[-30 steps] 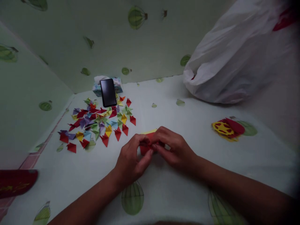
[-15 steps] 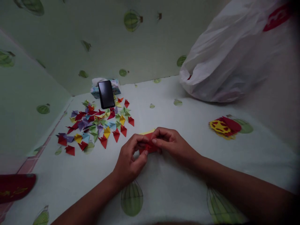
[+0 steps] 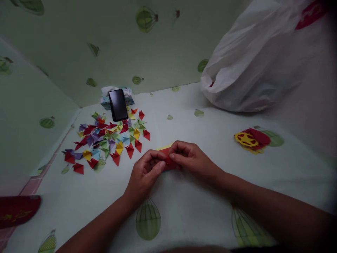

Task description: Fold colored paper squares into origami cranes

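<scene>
Between both sets of fingertips is a small piece of red folded paper [image 3: 168, 161], mostly covered by the fingers. My left hand [image 3: 144, 174] pinches it from the left with thumb and forefinger. On the other side my right hand [image 3: 193, 158] is closed on it, thumb and fingertips together. Under the hands lies a stack of square paper [image 3: 164, 151], red on top with a yellow edge showing at the back. Left of my hands, many folded paper pieces [image 3: 116, 158] in red, yellow, green, blue and purple are spread over the cloth.
A black phone [image 3: 118, 104] leans against a tissue box [image 3: 129, 95] behind the folded pieces. A large white plastic bag [image 3: 244, 77] stands at back right. Red and yellow paper cutouts [image 3: 252, 138] lie to the right. A red object with gold marks [image 3: 19, 211] is at the left edge.
My left thumb has moved up along the red paper, closer to the right fingertips. Both hands keep their grip, and the view has shifted slightly.
</scene>
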Tool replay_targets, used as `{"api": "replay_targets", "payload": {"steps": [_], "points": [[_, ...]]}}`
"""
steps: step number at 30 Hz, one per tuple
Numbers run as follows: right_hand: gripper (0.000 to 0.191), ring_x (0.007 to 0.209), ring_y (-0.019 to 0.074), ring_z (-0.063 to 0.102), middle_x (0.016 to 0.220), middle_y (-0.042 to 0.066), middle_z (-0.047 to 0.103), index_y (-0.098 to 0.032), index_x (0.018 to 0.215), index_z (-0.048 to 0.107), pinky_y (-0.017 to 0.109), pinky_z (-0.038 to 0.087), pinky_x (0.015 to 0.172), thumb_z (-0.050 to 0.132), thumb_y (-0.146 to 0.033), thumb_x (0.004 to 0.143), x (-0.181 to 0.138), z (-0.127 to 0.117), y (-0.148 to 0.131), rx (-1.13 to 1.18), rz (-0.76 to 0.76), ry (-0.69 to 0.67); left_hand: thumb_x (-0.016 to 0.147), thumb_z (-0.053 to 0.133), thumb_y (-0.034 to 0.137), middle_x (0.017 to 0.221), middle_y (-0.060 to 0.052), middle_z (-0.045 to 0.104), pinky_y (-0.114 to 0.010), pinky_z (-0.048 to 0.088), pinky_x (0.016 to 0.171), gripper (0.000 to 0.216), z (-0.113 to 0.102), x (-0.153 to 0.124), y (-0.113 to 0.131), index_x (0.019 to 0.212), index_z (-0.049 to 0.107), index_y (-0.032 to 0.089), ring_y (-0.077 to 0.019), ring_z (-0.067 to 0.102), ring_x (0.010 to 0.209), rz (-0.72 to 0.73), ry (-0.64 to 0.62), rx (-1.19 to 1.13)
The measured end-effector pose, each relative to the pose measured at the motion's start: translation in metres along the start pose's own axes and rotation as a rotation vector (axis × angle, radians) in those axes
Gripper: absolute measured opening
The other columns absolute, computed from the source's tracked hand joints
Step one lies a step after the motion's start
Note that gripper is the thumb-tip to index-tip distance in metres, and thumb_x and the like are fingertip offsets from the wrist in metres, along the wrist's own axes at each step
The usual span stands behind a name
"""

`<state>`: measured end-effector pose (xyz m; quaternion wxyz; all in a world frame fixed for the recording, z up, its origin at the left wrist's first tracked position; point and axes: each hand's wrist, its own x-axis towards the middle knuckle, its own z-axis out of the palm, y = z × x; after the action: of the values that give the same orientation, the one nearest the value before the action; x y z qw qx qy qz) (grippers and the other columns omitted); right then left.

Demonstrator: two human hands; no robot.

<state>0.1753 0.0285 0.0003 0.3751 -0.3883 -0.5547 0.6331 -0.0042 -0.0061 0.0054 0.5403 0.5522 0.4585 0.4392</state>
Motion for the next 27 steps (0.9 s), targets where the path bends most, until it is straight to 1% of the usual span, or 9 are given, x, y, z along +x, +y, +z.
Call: {"api": "replay_targets", "payload": {"steps": [4,8,12,16,22,27], "points": [[0.012,0.061,0.0103,0.048,0.069,-0.002,0.057,-0.017,0.076,0.06,0.025,0.035,0.058,0.064,-0.027,0.081,0.0,0.0005,-0.0013,-0.031,-0.027,0.002,0.086,0.066,0.027,0.091,-0.003,0.067,-0.026,0.054,0.078,0.011,-0.0008,-0.0001,-0.0017,0.093,0.065,0.019,-0.0146,0.064,0.085,0.015,-0.011,-0.021],[0.011,0.058,0.0095,0.046,0.065,-0.004,0.055,-0.018,0.076,0.06,0.024,0.034,0.056,0.064,-0.026,0.082,-0.0005,0.0004,-0.0013,-0.023,-0.032,-0.007,0.085,0.067,0.025,0.091,-0.002,0.066,-0.024,0.053,0.078,0.009,-0.002,0.0004,-0.0021,0.092,0.065,0.019,-0.0129,0.062,0.086,0.007,-0.025,-0.035],[0.012,0.063,0.0113,0.051,0.069,-0.002,0.06,-0.018,0.078,0.061,0.025,0.036,0.059,0.065,-0.028,0.083,-0.0013,0.0,0.0003,0.001,-0.036,-0.031,0.085,0.068,0.027,0.09,-0.002,0.064,-0.024,0.052,0.078,0.01,-0.0023,0.0009,-0.0015,0.091,0.065,0.018,-0.0133,0.061,0.086,-0.016,-0.018,-0.043],[0.013,0.067,0.0127,0.054,0.074,0.001,0.063,-0.017,0.079,0.061,0.026,0.039,0.062,0.065,-0.028,0.083,-0.0013,0.0001,0.0017,-0.011,-0.03,-0.033,0.083,0.071,0.024,0.09,-0.002,0.066,-0.025,0.053,0.079,0.012,-0.0015,0.0015,-0.0031,0.091,0.065,0.018,-0.0136,0.063,0.086,-0.029,-0.041,-0.087],[0.013,0.059,0.01,0.049,0.066,-0.002,0.058,-0.016,0.078,0.059,0.024,0.037,0.056,0.065,-0.027,0.083,0.0004,-0.0003,0.002,0.052,-0.002,-0.025,0.082,0.073,0.021,0.091,-0.002,0.068,-0.023,0.054,0.08,0.015,-0.0007,0.0025,-0.0043,0.094,0.065,0.018,-0.0128,0.067,0.087,-0.028,-0.082,-0.161],[0.016,0.052,0.0092,0.047,0.057,-0.004,0.056,-0.017,0.078,0.055,0.023,0.035,0.052,0.063,-0.029,0.084,-0.0003,-0.0007,0.0027,0.089,0.035,-0.02,0.083,0.073,0.019,0.092,-0.002,0.07,-0.023,0.054,0.081,0.016,0.0003,0.004,-0.0029,0.096,0.065,0.018,-0.0133,0.068,0.088,0.002,-0.132,-0.2]]}}
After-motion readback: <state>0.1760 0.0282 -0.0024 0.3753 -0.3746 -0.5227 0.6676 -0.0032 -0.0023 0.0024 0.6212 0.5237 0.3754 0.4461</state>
